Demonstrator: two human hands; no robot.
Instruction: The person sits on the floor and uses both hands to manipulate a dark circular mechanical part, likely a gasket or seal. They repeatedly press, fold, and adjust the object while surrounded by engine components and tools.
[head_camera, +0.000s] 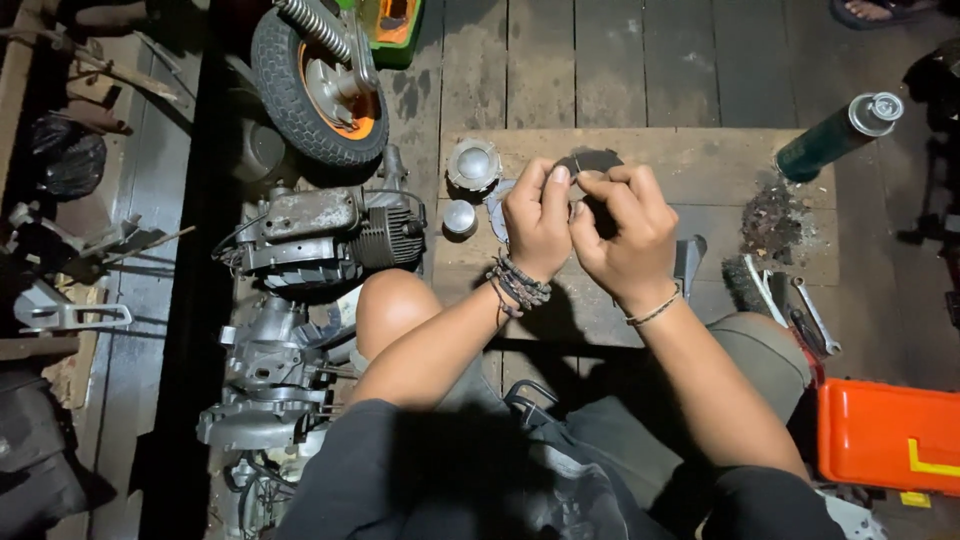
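Held item: thin ring (578, 172), a slim curved band, pinched between both hands above the wooden board; most of it is hidden by fingertips, so its exact form cannot be told.
Left hand (535, 222): fingers curled, thumb and forefinger closed on the left end of the ring; dark beaded bracelets (517, 283) stacked at the wrist.
Right hand (625, 235): fingers bent inward, tips gripping the right end of the ring; 1 thin bracelet (655, 311) at the wrist.
Beneath hands: dark round part (592, 161), lying on the board, partly covered by the fingers.
Board: pale wooden board (690, 165) laid on dark floor planks.
Left of hands: domed metal piston (473, 164), and a smaller shiny cylinder (459, 217) just below it, both on the board.
Right of board: green spray can (838, 136) with a grey cap, lying tilted; a patch of dark debris (770, 215) near it.
Right, nearer: wrench (816, 316) and a brush (748, 283) close together.
Lower right: orange toolbox (888, 433).
Left: finned engine (325, 235); further engine casings (270, 385) below it.
Upper left: small tyre with orange rim (315, 85).
Foreground: person's bare knee (392, 305) and dark clothing.
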